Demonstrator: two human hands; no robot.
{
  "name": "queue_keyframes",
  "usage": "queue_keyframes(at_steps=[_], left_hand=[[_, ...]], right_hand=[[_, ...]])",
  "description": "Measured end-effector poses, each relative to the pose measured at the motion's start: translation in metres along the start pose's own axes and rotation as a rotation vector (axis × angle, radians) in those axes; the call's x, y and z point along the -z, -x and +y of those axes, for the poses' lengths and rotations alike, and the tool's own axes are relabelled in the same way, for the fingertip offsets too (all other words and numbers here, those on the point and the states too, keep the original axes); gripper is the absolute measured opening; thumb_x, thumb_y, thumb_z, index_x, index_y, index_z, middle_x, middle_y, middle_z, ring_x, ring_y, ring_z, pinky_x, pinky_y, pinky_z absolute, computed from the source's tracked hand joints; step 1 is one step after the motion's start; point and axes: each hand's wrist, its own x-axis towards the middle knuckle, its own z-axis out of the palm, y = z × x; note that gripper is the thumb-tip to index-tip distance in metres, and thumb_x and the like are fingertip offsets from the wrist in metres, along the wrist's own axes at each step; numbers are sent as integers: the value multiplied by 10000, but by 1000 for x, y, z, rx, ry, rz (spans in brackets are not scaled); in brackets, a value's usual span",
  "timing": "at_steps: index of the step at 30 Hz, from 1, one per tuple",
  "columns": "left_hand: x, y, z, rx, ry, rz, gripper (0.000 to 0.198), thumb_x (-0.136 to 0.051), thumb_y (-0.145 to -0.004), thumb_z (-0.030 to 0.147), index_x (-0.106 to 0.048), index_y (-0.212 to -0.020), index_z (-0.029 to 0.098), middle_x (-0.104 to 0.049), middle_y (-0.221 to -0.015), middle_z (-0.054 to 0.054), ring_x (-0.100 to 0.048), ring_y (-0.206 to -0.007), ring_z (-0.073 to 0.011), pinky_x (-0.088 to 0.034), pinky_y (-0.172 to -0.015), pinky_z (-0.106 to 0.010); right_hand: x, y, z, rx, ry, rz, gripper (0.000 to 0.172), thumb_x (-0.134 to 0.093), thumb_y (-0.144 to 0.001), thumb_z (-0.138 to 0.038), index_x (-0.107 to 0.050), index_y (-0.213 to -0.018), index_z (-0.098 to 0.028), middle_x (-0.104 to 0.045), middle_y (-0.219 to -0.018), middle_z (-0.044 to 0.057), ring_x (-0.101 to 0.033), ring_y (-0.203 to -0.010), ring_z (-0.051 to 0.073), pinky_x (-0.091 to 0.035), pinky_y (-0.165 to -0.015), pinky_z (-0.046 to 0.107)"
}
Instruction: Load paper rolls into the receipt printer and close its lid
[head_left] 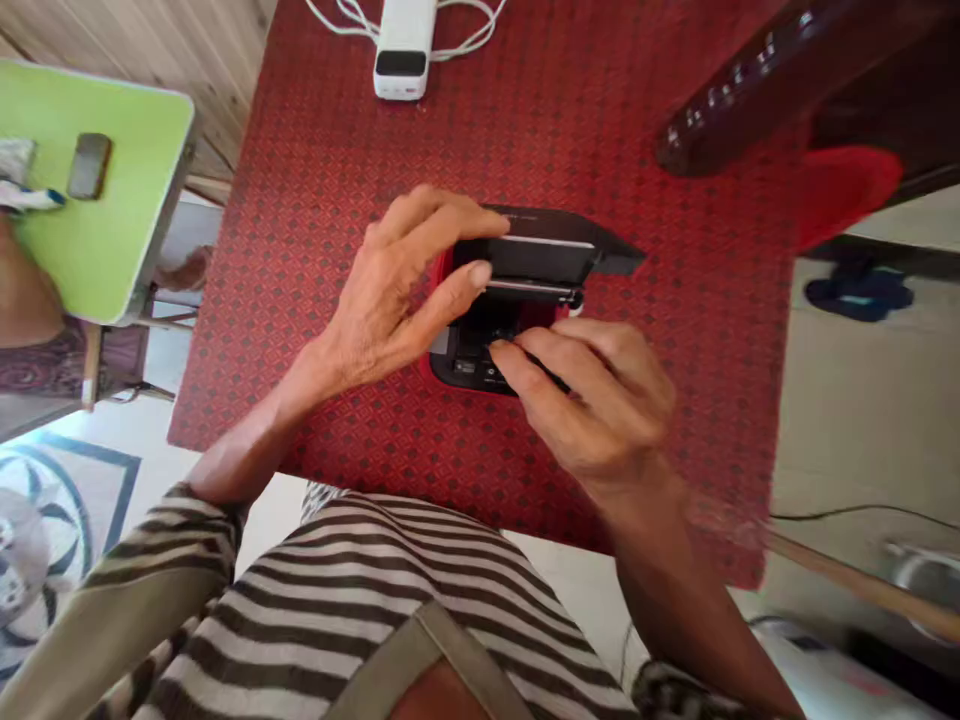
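Note:
A small black device with red sides (469,380), which looks like a label printer, lies on the red patterned tablecloth. Its black lid (555,258) is raised, and the compartment below is dark inside. My left hand (401,285) holds the lid's left part, fingers at the upper edge and thumb lower down. My right hand (596,395) reaches into the front of the compartment with thumb and fingertips pinched together. Whatever is between those fingertips is hidden. A small white piece shows beside the hinge, just above my right knuckles.
A white power bank (405,50) with a white cable lies at the table's far side. At the far right is a dark, shiny long object (739,90). On the left, a green table (142,120) carries a phone-like object (89,166), near another person's arm (26,290).

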Motion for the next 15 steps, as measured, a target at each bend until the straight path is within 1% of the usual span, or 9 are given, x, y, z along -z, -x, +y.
queue_keyframes(at_steps=[3, 4, 5, 8, 9, 12, 15], left_hand=[[-8, 15, 1, -65, -25, 32, 387, -642, -1359, 538, -832, -1586, 287, -908, -1569, -120, -849, -1465, -331, -685, -1240, -576], [-10, 20, 1, -72, -35, 37, 388, -649, -1354, 537, -841, -1576, 285, -911, -1556, -122, -856, -1442, -337, -684, -1213, -577], [-11, 24, 1, -50, -45, 27, 386, -642, -1354, 540, -855, -1564, 296, -910, -1553, -120, -856, -1438, -343, -676, -1208, -579], [-14, 35, 2, 35, -64, -12, 457, -562, -1362, 597, -892, -1548, 342, -893, -1578, -123, -826, -1486, -371, -629, -1299, -613], [-14, 38, 2, 40, -66, -20, 484, -538, -1363, 609, -899, -1547, 343, -888, -1583, -127, -814, -1501, -378, -612, -1324, -621], [-16, 45, 0, 26, -70, -42, 490, -532, -1361, 592, -899, -1555, 330, -880, -1593, -131, -791, -1532, -380, -588, -1344, -612], [-18, 51, -3, -10, -64, -33, 450, -592, -1341, 572, -878, -1584, 324, -873, -1615, -130, -785, -1552, -379, -585, -1346, -595]], right_hand=[[1, 3, 1, -8, 2, 14, 291, -862, -1090, 52, -943, -1246, -180, -969, -1149, 94, -870, -1063, 284, -717, -867, 443], [2, 4, 1, -10, 1, 15, 306, -856, -1092, 53, -941, -1255, -192, -970, -1144, 84, -868, -1056, 279, -722, -870, 441], [2, 5, 1, -7, 1, 18, 314, -843, -1095, 60, -934, -1258, -192, -970, -1130, 80, -865, -1039, 273, -729, -875, 436], [4, 11, -1, -18, -8, -1, 386, -826, -1099, 66, -920, -1330, -227, -979, -1152, 67, -875, -1048, 265, -746, -917, 430], [4, 12, -2, -30, -11, -9, 418, -823, -1100, 67, -913, -1363, -245, -982, -1168, 63, -882, -1059, 265, -745, -922, 430], [-1, 17, -4, -58, -16, 8, 457, -800, -1116, 67, -888, -1416, -267, -980, -1178, 55, -892, -1064, 259, -739, -916, 424], [-10, 20, -6, -99, -28, 72, 429, -801, -1133, 52, -867, -1431, -250, -972, -1157, 57, -890, -1044, 250, -737, -921, 417]])
